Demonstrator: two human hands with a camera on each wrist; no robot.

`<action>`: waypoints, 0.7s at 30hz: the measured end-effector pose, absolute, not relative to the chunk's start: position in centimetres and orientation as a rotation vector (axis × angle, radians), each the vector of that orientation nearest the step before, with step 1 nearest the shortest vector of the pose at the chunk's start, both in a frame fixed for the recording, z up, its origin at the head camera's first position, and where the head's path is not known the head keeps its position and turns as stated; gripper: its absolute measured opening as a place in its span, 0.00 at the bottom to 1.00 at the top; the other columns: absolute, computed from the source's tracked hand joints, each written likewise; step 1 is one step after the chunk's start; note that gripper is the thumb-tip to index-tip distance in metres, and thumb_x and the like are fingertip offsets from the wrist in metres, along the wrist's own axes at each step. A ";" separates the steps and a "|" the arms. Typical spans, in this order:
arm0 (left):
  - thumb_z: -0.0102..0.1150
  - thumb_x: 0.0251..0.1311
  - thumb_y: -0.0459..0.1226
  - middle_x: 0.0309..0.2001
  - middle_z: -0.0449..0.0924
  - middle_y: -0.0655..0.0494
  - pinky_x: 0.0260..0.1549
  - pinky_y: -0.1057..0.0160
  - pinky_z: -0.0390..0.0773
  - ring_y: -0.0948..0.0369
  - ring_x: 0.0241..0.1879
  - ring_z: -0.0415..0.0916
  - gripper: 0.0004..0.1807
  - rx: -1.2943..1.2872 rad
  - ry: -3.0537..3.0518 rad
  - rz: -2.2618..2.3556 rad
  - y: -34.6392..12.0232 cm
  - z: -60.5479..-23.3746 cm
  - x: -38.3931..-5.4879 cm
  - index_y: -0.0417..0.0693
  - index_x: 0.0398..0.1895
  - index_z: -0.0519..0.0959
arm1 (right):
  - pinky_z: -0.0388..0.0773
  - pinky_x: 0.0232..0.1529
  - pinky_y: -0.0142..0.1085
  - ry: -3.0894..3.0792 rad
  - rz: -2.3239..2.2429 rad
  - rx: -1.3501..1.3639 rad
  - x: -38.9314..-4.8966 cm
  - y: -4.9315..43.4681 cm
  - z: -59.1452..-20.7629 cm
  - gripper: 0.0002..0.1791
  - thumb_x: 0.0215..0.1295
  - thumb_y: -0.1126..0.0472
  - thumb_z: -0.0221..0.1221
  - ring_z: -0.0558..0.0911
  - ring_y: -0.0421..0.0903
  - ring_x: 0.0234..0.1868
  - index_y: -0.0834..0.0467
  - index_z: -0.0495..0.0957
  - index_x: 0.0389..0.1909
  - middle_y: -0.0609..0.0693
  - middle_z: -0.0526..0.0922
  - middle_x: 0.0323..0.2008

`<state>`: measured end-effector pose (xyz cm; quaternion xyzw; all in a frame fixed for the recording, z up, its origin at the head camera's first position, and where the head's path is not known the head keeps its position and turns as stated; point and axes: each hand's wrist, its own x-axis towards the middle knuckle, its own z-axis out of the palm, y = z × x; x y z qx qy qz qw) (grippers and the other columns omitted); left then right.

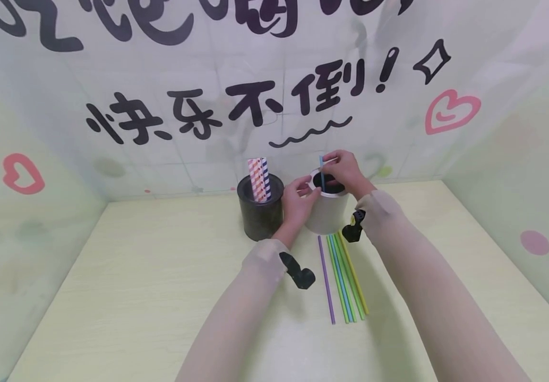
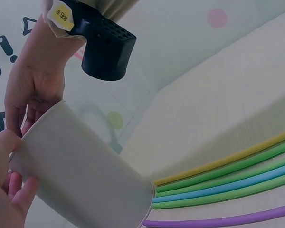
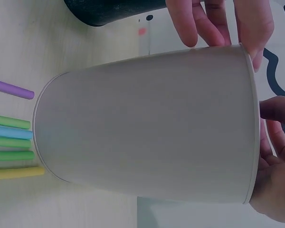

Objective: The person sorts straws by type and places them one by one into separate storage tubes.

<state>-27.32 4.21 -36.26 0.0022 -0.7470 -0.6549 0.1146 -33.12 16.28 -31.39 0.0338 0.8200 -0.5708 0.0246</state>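
A white cup (image 1: 323, 216) stands near the back wall, its open top showing a dark inside. Held upright in that opening is a blue straw (image 1: 322, 178), pinched near its upper end by my right hand (image 1: 347, 171). My left hand (image 1: 298, 204) holds the cup's left side at the rim, thumb and fingers about the edge. In the right wrist view, the cup (image 3: 147, 128) hides most of the straw. Close to my left hand is a black container (image 1: 261, 218) with striped paper straws (image 1: 258, 180) upright on it.
In front of the cup, several plain straws lie on the light table (image 1: 150, 276): a purple straw (image 1: 326, 281) slightly apart, then green ones, a blue one and a yellow straw (image 1: 354, 276). A wall (image 1: 183, 175) with printed characters rises behind; side walls flank the table.
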 end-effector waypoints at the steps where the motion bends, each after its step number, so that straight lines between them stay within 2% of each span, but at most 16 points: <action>1: 0.64 0.50 0.32 0.43 0.75 0.45 0.41 0.69 0.78 0.55 0.42 0.77 0.20 0.007 -2.189 -1.920 4.2 -36.2 -27.3 0.40 0.49 0.78 | 0.81 0.35 0.43 2.537 -1.763 0.105 -33.1 16.3 -31.3 0.17 0.55 0.71 0.57 0.79 0.49 0.32 0.66 0.72 0.48 0.56 0.75 0.35; 12: 0.64 0.51 0.33 0.45 0.75 0.45 0.42 0.68 0.77 0.55 0.44 0.76 0.20 0.012 -2.197 -1.928 4.4 -36.2 -27.3 0.41 0.50 0.77 | 0.82 0.34 0.43 2.524 -1.758 0.079 -32.8 16.7 -31.0 0.19 0.56 0.69 0.58 0.80 0.54 0.35 0.66 0.72 0.51 0.58 0.75 0.38; 21: 0.64 0.50 0.32 0.44 0.75 0.45 0.41 0.69 0.77 0.55 0.43 0.76 0.21 0.015 -2.195 -1.918 4.3 -36.3 -27.4 0.40 0.50 0.77 | 0.81 0.37 0.44 2.467 -1.793 0.078 -32.4 17.2 -30.6 0.19 0.59 0.69 0.56 0.79 0.55 0.40 0.65 0.71 0.53 0.59 0.73 0.40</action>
